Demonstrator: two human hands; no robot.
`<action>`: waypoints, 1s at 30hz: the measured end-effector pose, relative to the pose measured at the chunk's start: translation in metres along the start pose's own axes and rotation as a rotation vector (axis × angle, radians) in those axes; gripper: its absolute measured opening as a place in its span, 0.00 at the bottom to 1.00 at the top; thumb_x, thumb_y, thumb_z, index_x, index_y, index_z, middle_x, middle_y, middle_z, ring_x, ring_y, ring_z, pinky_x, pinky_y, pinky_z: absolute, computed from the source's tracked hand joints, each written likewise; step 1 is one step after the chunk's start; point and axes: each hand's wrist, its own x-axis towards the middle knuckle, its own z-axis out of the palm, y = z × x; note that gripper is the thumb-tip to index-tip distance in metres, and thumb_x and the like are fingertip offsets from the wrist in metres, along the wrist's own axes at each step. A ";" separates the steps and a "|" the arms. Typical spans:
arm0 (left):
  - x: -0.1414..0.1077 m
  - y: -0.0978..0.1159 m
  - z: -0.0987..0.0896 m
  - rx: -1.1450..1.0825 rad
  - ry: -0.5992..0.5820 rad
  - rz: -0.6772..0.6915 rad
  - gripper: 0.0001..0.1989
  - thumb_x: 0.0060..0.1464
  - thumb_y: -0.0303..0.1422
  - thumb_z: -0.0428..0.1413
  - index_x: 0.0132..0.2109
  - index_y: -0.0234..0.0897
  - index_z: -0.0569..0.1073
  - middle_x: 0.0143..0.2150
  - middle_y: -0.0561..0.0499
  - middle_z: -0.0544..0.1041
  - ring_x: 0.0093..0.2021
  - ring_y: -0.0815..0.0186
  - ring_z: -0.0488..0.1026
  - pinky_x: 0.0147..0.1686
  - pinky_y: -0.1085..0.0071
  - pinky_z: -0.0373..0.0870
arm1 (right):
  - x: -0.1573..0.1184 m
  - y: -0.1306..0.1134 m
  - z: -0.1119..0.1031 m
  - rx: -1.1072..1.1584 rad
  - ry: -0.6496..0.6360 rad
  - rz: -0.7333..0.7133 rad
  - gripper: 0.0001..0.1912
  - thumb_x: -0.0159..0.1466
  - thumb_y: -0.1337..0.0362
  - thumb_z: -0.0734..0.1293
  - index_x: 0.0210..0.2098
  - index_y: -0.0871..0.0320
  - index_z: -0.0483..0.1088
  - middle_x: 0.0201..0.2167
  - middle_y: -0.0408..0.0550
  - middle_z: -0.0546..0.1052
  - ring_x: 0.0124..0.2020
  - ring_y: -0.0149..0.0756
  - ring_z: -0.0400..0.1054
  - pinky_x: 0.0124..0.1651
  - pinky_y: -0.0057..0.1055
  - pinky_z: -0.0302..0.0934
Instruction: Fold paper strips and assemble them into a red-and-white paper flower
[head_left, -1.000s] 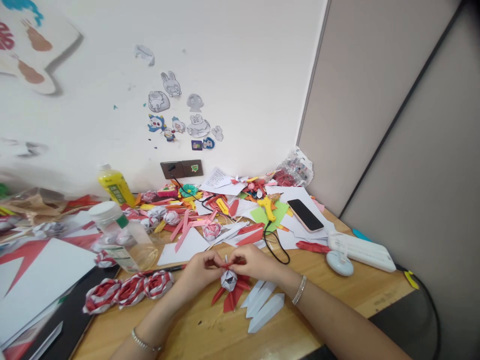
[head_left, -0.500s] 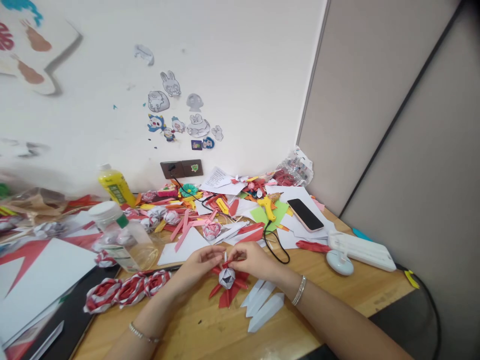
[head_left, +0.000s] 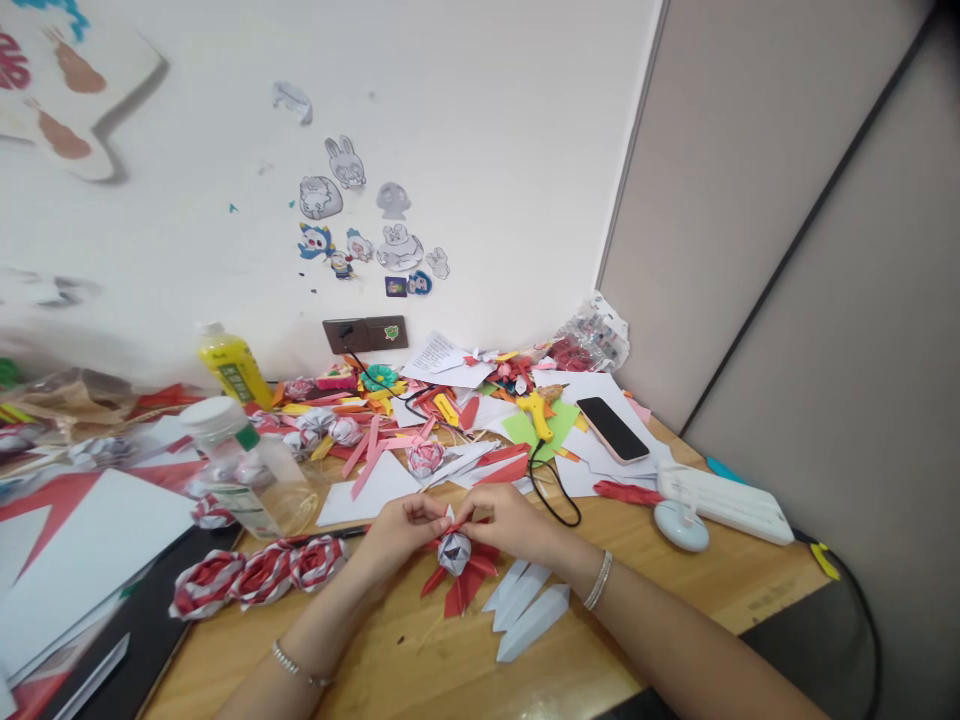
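A folded paper flower with a white ball-shaped centre and pointed red petals is held just above the wooden table. My left hand pinches the flower at its far side, thumb and forefinger pressed together by a small white tip. From the other side, my right hand pinches a red piece of the same flower, its fingertips close to the left ones. What lies exactly between the fingertips is hard to make out. Several white paper petals lie beside the flower, under my right wrist.
Braided red-and-white paper lies left of my left arm, near a clear jar. Behind are a yellow bottle, scattered paper strips, and a yellow glue gun with its cord. A phone and white power strip lie right.
My left hand's fingers have closed in nearer to my right fingertips at the top of the flower. The flower stays almost in place, and the view has shifted slightly.
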 end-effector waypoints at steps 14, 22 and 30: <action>-0.001 0.003 0.002 0.074 0.083 0.022 0.17 0.33 0.42 0.64 0.26 0.33 0.72 0.23 0.50 0.77 0.24 0.65 0.72 0.26 0.71 0.67 | 0.000 0.003 -0.004 -0.107 -0.098 -0.150 0.08 0.58 0.71 0.63 0.35 0.57 0.72 0.34 0.46 0.75 0.37 0.32 0.68 0.41 0.28 0.61; -0.001 0.000 0.004 0.019 0.069 0.019 0.17 0.34 0.42 0.64 0.26 0.32 0.72 0.22 0.50 0.77 0.23 0.66 0.72 0.26 0.71 0.67 | 0.001 0.004 0.001 0.003 -0.090 -0.009 0.11 0.56 0.74 0.63 0.35 0.58 0.74 0.34 0.45 0.76 0.34 0.31 0.70 0.36 0.26 0.62; 0.000 -0.002 0.003 -0.011 0.088 0.016 0.16 0.33 0.41 0.65 0.25 0.33 0.72 0.22 0.50 0.77 0.23 0.65 0.73 0.26 0.70 0.67 | 0.002 0.009 0.002 -0.202 -0.085 -0.325 0.10 0.61 0.72 0.61 0.37 0.58 0.73 0.35 0.48 0.76 0.38 0.33 0.68 0.43 0.29 0.59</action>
